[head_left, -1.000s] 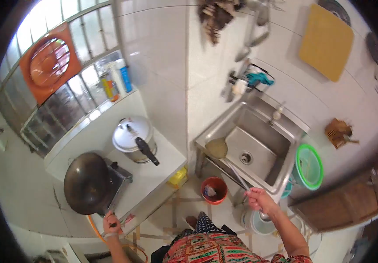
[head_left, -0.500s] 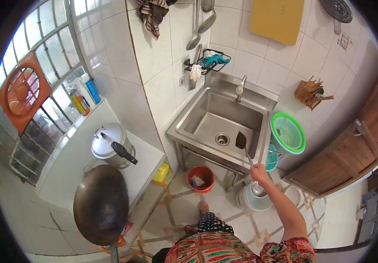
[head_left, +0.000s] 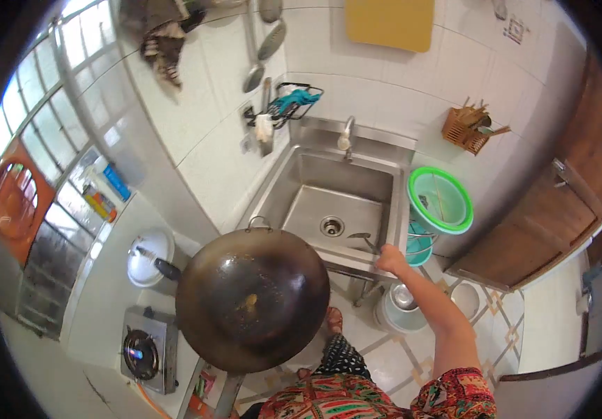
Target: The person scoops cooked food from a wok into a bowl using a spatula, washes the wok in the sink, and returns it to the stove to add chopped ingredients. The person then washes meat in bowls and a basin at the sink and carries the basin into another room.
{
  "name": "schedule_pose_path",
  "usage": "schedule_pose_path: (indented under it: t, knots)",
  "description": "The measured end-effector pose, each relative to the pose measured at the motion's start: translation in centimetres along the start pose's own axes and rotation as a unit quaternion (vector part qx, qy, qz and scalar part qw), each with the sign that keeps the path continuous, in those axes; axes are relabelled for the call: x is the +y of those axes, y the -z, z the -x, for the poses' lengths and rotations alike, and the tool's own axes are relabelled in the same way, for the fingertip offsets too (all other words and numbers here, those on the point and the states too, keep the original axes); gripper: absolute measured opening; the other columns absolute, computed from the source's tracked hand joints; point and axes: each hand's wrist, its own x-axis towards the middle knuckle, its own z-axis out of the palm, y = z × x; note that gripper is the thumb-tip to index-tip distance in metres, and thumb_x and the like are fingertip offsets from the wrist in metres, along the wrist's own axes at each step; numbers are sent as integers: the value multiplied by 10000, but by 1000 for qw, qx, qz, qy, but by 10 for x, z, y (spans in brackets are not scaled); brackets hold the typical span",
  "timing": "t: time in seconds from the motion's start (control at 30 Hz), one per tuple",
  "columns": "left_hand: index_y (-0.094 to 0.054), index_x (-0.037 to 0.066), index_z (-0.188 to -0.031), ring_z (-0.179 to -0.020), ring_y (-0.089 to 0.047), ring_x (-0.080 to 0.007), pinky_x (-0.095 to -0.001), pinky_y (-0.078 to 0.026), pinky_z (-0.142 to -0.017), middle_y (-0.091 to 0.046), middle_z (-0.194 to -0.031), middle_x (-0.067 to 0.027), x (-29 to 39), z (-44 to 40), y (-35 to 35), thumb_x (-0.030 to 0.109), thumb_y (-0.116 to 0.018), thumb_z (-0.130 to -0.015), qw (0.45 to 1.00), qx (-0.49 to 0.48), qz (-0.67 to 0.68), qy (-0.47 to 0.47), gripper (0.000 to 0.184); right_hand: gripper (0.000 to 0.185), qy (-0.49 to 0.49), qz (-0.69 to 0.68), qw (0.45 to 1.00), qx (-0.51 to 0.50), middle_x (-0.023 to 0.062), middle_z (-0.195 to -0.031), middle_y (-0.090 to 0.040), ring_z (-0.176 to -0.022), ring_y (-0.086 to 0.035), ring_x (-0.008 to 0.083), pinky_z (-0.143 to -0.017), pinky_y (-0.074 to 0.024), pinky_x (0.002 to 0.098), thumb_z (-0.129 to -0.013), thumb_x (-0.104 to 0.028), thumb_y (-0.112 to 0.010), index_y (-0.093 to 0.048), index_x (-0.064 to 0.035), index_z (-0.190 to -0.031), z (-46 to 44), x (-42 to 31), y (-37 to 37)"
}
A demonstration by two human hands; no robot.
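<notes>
The dark wok [head_left: 252,300] is raised in the air at the centre-left, and its handle [head_left: 228,397] runs down to the bottom edge. My left hand is not visible. My right hand [head_left: 390,258] is closed on the handle of a spatula at the front right rim of the steel sink [head_left: 402,209]. The spatula's dark blade [head_left: 360,236] hangs inside the basin, beside the drain [head_left: 331,225]. At the lower left, the gas stove [head_left: 168,342] has its burner uncovered.
A pressure cooker [head_left: 150,260] stands behind the stove, its black handle near the wok's left edge. Green-rimmed basins [head_left: 439,199] sit right of the sink. Below them on the floor is a bucket [head_left: 399,318]. A faucet [head_left: 345,136] rises behind the basin.
The wok has risen and moved right from the stove side to in front of the sink, uncovering the burner. The spatula has dropped lower into the basin. The view has turned; my left hand has left it.
</notes>
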Motion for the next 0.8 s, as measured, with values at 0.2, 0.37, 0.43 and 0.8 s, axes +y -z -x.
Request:
schedule_pose_path:
  t: [0.2, 0.37, 0.43, 0.8]
  knots:
    - [-379, 88, -678, -323, -229, -59, -203, -211, -288, -334, -495, 25, 40, -71, -105, 164, -327, -924, 960, -27, -243, 136, 262, 244, 16, 8, 1000, 11, 219, -882, -611, -875, -592, 359, -759, -483, 425, -607, -142, -610, -617, -9, -811, -23, 20, 4]
    - [-407, 111, -665, -345, -283, -33, -170, -250, -311, -357, -478, 74, 32, -130, -217, 136, -400, -903, 896, 73, -437, 35, 239, 230, 0, -15, 1000, -5, 209, -825, -618, -840, -596, 364, -748, -485, 425, -610, -102, -591, -618, -40, -831, -58, 42, 15]
    - [-399, 114, -665, -339, -272, -31, -171, -245, -302, -342, -462, 75, 34, -152, -253, 133, -396, -903, 904, 75, -415, 71, 239, 258, 2, -11, 1000, -15, 205, -815, -620, -831, -599, 359, -748, -486, 420, -608, -96, -590, -626, -52, -859, -74, 49, 22]
    - [-381, 91, -656, -365, -275, -9, -158, -248, -326, -328, -509, 65, 42, -227, -362, 108, -400, -895, 932, 93, -332, 115, 240, 238, 81, 116, 984, -107, 166, -885, -638, -852, -621, 321, -728, -499, 403, -670, -135, -615, -645, -83, -900, -174, 73, 52]
